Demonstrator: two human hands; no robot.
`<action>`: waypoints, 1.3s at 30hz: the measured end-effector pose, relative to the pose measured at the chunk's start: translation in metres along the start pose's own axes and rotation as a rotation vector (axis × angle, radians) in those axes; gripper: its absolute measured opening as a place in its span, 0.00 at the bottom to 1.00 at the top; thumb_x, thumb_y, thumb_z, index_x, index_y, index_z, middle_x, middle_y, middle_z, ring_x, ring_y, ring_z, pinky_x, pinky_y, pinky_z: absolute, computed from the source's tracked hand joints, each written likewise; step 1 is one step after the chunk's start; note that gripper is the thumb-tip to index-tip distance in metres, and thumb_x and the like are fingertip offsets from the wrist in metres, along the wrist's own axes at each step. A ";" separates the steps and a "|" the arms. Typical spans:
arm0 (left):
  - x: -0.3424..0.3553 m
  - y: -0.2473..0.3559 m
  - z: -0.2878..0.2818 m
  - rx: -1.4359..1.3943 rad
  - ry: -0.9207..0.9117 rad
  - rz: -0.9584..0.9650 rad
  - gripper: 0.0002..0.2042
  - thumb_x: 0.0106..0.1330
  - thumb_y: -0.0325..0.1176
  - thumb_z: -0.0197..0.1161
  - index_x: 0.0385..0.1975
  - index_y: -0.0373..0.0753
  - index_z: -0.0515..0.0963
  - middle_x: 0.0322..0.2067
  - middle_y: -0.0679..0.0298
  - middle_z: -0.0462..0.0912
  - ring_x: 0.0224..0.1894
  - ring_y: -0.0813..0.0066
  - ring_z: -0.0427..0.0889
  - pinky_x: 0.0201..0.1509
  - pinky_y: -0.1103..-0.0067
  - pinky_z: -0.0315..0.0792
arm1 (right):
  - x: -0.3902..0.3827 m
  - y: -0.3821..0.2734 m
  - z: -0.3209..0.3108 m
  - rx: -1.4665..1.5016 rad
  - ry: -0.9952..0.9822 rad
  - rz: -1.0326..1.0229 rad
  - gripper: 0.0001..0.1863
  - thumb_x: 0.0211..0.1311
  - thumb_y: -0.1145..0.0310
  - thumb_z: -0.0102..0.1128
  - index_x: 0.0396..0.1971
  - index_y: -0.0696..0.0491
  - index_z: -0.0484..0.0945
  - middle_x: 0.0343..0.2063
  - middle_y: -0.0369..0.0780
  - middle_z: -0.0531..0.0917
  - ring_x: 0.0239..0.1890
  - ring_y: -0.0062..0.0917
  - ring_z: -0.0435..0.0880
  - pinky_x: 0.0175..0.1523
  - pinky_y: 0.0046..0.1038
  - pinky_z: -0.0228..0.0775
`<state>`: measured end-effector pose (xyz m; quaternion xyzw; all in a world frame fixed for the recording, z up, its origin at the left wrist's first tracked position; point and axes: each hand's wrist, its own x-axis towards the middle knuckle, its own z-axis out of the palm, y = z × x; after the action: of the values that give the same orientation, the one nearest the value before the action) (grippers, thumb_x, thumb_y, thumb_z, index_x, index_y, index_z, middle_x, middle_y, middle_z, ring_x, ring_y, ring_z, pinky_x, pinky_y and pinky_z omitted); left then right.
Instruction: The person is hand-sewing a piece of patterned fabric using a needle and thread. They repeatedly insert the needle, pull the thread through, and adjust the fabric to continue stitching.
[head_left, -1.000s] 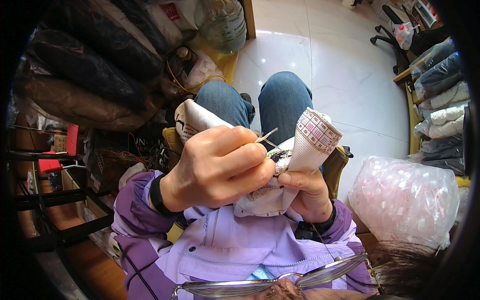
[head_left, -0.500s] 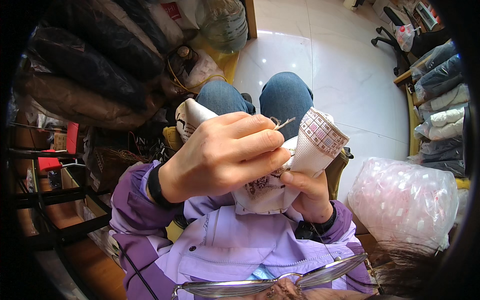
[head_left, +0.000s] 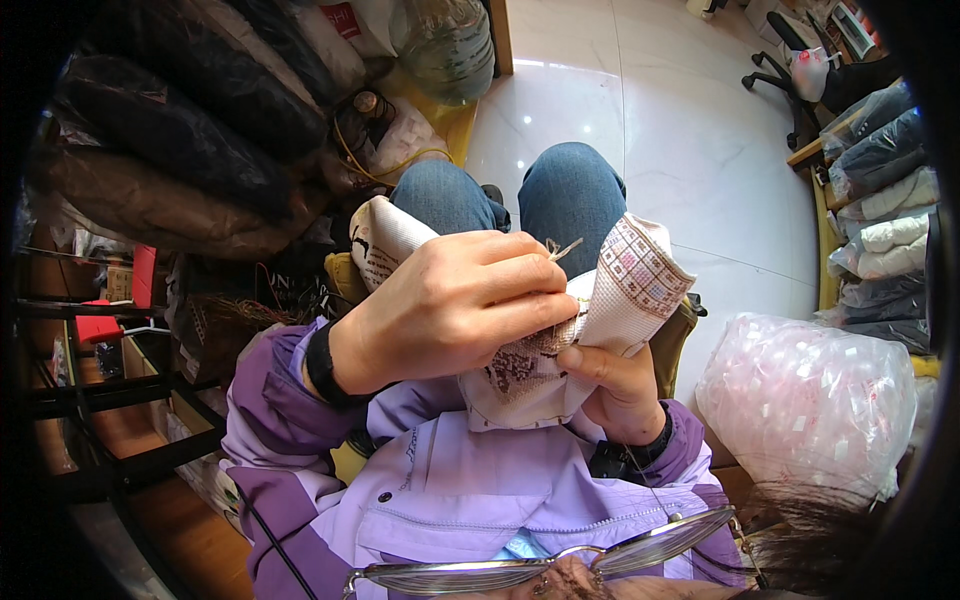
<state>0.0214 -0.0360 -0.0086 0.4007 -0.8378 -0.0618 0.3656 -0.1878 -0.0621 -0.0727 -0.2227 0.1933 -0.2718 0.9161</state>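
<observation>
A white cross-stitch cloth [head_left: 632, 280], printed with a grid along one edge and stitched in dark thread, is held bunched over my lap. My left hand [head_left: 455, 305] lies over its middle, fingers curled in a pinch, with pale thread ends [head_left: 565, 248] sticking out beyond them; the fingertips are largely hidden. My right hand [head_left: 620, 390] grips the cloth's right part from below, thumb pressed on the front. Whether a needle is in my fingers I cannot make out.
My jeans-clad knees [head_left: 570, 195] are beyond the cloth. Bagged garments are piled at left [head_left: 185, 130] and right [head_left: 880, 220], beside a black rack [head_left: 110, 395]. A bulging clear bag [head_left: 805, 400] sits at lower right. An office chair [head_left: 800, 95] stands on the tiled floor [head_left: 700, 170].
My left hand has moved right and slightly up over the cloth, covering more of the thread. The cloth's right flap has shifted a little rightward; my right hand still grips it.
</observation>
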 end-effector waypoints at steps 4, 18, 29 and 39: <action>-0.006 0.007 0.004 -0.007 0.042 0.054 0.15 0.50 0.25 0.64 0.39 0.30 0.83 0.32 0.56 0.83 0.34 0.60 0.85 0.38 0.72 0.82 | 0.001 -0.001 0.000 0.030 -0.018 -0.037 0.24 0.58 0.80 0.67 0.55 0.60 0.72 0.47 0.44 0.83 0.49 0.31 0.84 0.55 0.34 0.78; -0.027 0.032 0.022 0.481 0.144 0.182 0.12 0.53 0.30 0.66 0.39 0.46 0.82 0.39 0.73 0.81 0.36 0.80 0.77 0.38 0.82 0.69 | 0.000 -0.006 0.001 0.044 0.002 0.042 0.23 0.58 0.78 0.67 0.54 0.59 0.72 0.45 0.43 0.83 0.47 0.27 0.83 0.53 0.30 0.76; -0.023 0.038 0.027 -0.479 0.316 -0.200 0.07 0.71 0.31 0.57 0.30 0.41 0.70 0.25 0.59 0.83 0.18 0.72 0.77 0.24 0.77 0.72 | 0.001 -0.010 0.007 0.023 0.056 0.058 0.25 0.56 0.78 0.68 0.54 0.59 0.71 0.44 0.44 0.82 0.46 0.30 0.84 0.52 0.32 0.78; -0.043 -0.010 -0.106 -1.311 1.140 -0.409 0.02 0.72 0.20 0.50 0.36 0.35 0.68 0.22 0.66 0.64 0.34 0.75 0.70 0.39 0.83 0.71 | 0.003 -0.013 0.006 0.033 0.031 0.054 0.27 0.55 0.78 0.68 0.55 0.60 0.69 0.44 0.45 0.82 0.47 0.31 0.84 0.54 0.35 0.78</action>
<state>0.1158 0.0079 0.0402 0.2228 -0.2371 -0.3838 0.8642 -0.1875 -0.0719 -0.0620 -0.1980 0.2090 -0.2535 0.9235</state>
